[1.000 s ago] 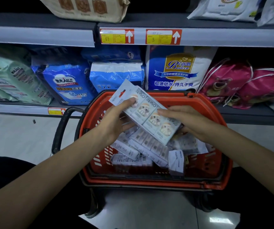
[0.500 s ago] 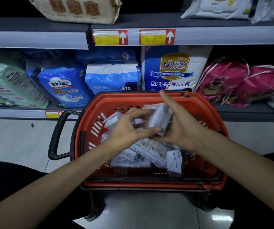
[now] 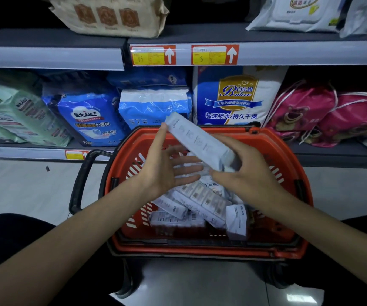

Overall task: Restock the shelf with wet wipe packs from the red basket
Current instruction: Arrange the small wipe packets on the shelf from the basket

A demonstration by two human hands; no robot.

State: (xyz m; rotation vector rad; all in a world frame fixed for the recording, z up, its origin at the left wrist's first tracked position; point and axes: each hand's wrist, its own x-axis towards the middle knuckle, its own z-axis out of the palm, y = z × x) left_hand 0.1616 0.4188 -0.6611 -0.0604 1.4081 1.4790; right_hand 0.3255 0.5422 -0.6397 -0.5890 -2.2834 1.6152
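A long white multi-pack of wet wipes [image 3: 197, 141] slants above the red basket [image 3: 288, 160], its upper end pointing to the shelf. My right hand [image 3: 246, 171] grips its lower end. My left hand [image 3: 167, 166] is spread flat beside it, thumb tip touching the pack's upper end, fingers straight. Several more white wipe packs [image 3: 198, 202] lie jumbled in the bottom of the basket.
The basket's black handle [image 3: 81, 180] sticks out to the left. Behind it, the lower shelf [image 3: 332, 155] carries blue packs [image 3: 154, 107], a green pack [image 3: 12, 111] and pink bags [image 3: 324, 111]. The upper shelf [image 3: 288, 51] carries white wipe packs [image 3: 299, 14] and a beige pack [image 3: 109, 16].
The pack has been turned edge-on and lifted higher above the basket. My left hand let go and opened flat; my right hand keeps hold of the lower end.
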